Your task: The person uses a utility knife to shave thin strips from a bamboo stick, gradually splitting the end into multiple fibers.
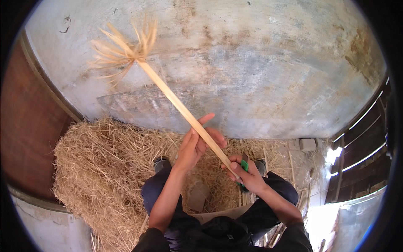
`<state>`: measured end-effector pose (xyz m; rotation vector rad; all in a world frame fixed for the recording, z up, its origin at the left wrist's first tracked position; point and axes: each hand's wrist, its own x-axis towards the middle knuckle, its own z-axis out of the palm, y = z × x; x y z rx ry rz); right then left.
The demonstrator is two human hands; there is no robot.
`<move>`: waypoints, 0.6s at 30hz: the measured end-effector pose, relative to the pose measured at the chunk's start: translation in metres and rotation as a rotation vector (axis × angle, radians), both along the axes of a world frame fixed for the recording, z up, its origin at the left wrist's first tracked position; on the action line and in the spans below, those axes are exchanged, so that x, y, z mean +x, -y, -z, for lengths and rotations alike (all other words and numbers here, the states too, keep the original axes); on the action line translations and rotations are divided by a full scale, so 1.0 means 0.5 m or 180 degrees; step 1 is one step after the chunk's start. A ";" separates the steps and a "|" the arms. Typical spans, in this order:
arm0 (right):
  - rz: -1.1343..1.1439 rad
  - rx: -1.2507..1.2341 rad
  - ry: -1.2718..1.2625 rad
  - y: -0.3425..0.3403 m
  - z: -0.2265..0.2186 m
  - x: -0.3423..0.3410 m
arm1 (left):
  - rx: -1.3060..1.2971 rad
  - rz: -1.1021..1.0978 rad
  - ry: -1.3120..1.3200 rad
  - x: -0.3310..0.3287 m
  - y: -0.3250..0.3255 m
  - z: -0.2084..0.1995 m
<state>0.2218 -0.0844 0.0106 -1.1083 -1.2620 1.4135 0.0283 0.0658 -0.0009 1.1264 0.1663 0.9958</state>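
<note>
A long, pale, flat stick [173,97], which looks like bamboo, slants from upper left to lower right. Thin curled shavings fan out in a tuft [130,52] at its far end. My left hand [192,148] supports the stick around its lower middle, thumb along the near edge and fingers reaching behind and past it. At the near end, my right hand [248,175] is closed round the stick. The same hand also holds a green-handled tool [244,165] with a dark tip, like a small knife; its blade is mostly hidden.
A large heap of straw-like shavings [105,164] lies left of my legs, with more between my feet. A stained wall [260,92] rises ahead. At right are a grey block [307,144] and a dark slatted panel [361,155]; a brown panel [33,122] stands left.
</note>
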 end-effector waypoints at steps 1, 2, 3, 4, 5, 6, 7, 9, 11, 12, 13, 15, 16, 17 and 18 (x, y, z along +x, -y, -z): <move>0.0035 -0.0002 -0.0116 0.001 0.010 -0.007 | -0.0091 0.0136 0.0225 -0.006 -0.004 0.006; 0.0079 -0.0014 -0.0219 0.002 0.020 -0.010 | -0.0190 0.0280 0.0463 -0.006 -0.005 -0.002; 0.0048 -0.0092 -0.0206 0.002 0.031 -0.014 | -0.0304 0.0038 0.0375 -0.009 -0.003 -0.011; 0.0017 -0.0169 -0.0192 0.002 0.042 -0.019 | -0.0419 -0.0204 0.0286 -0.013 0.003 -0.022; -0.0014 -0.0244 -0.0179 0.001 0.048 -0.024 | -0.0532 -0.0446 0.0194 -0.016 0.006 -0.036; -0.0103 -0.0272 -0.0045 0.000 0.048 -0.027 | -0.0468 -0.0407 0.0159 -0.022 0.002 -0.036; -0.0191 -0.0300 0.0089 -0.001 0.046 -0.030 | -0.0404 -0.0367 0.0124 -0.030 -0.002 -0.035; -0.0349 -0.0225 0.0246 0.000 0.057 -0.040 | -0.0424 -0.0367 0.0043 -0.039 -0.001 -0.043; -0.0477 -0.0019 0.0318 0.000 0.082 -0.048 | -0.0592 -0.0433 -0.0020 -0.036 0.005 -0.057; -0.0722 -0.0054 0.0506 -0.002 0.088 -0.047 | -0.0587 -0.0414 0.0019 -0.040 0.001 -0.053; -0.0964 -0.0089 0.0694 -0.003 0.093 -0.043 | -0.0582 -0.0392 0.0057 -0.045 -0.006 -0.046; -0.1294 -0.0052 0.1065 -0.002 0.099 -0.039 | -0.0599 -0.0358 0.0093 -0.053 -0.013 -0.041; -0.1391 0.0014 0.1257 -0.001 0.100 -0.036 | -0.0627 -0.0354 0.0101 -0.055 -0.014 -0.041; -0.1493 0.0081 0.1453 0.000 0.101 -0.032 | -0.0654 -0.0355 0.0113 -0.057 -0.015 -0.040; -0.1515 0.0120 0.1501 0.001 0.100 -0.029 | -0.0669 -0.0366 0.0117 -0.058 -0.018 -0.038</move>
